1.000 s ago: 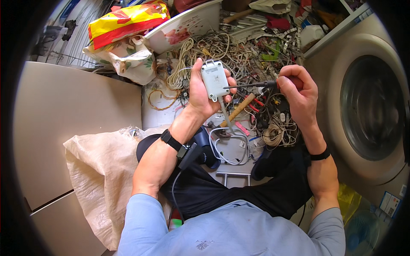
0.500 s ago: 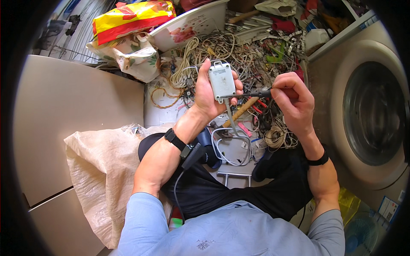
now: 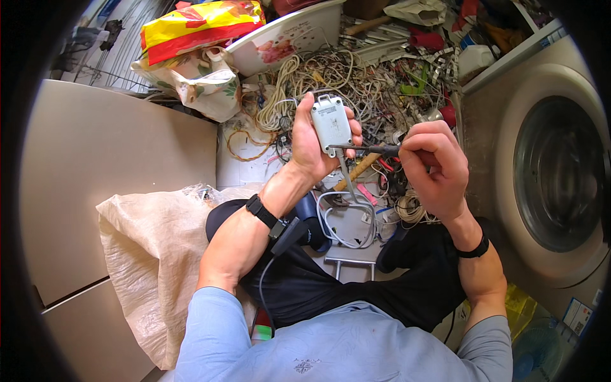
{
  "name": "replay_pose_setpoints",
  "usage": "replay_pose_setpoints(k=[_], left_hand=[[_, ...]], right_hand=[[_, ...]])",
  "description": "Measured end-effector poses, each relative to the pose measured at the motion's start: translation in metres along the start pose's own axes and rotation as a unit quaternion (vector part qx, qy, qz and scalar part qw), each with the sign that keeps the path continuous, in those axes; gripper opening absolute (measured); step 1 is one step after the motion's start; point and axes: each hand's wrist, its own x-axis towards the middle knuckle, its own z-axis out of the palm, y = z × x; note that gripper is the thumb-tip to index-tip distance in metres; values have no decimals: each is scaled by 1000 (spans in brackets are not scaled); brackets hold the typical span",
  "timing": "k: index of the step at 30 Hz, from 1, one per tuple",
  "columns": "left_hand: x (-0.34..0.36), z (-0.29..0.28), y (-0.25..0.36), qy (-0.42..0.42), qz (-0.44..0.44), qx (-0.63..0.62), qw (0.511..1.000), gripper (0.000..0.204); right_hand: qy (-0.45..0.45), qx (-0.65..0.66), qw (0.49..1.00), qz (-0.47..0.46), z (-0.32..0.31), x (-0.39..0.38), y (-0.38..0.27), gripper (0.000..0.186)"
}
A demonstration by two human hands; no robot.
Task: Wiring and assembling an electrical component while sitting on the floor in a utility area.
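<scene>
The place looks like a cramped utility corner of a home, crowded with bags and scrap. A front-loading washing machine [image 3: 560, 172] stands at the right, while tangled cables [image 3: 369, 83] and metal scraps [image 3: 374, 42] lie heaped on the pale floor [image 3: 230, 173], near a printed white tub [image 3: 312, 28], a yellow-and-red bag [image 3: 207, 30] and a woven sack [image 3: 146, 248].

A: Upper body, worn items?
B: A light blue shirt [image 3: 363, 344] with short sleeves [image 3: 213, 321]. On its front, a small dark emblem [image 3: 304, 367] sits below fine lettering [image 3: 308, 360].
A: Wrist fittings?
B: Left: a black strap [image 3: 256, 207] and a dark, blocky module [image 3: 288, 237]; a thin dark cable [image 3: 261, 286] runs from the module. Right: a plain black band [image 3: 476, 249].
A: Lower body?
B: Black trousers [image 3: 420, 274]. The left shoe [image 3: 312, 232] is dark blue.
</scene>
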Motion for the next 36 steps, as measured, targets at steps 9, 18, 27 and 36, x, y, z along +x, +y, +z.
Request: replay_pose_setpoints(k=[9, 18, 27, 36], left_hand=[[4, -3, -4, 8, 3, -5, 1000, 72], [7, -6, -7, 17, -4, -24, 1000, 71], [9, -7, -13, 15, 5, -33, 999, 71], [10, -9, -17, 50, 65, 49, 995, 61]], right_hand=[[-33, -83, 986, -138, 4, 6, -12, 24], [-62, -90, 982, -156, 0, 3, -11, 24], [-88, -135, 966, -199, 5, 0, -15, 26], [-83, -120, 981, -129, 15, -1, -19, 19]])
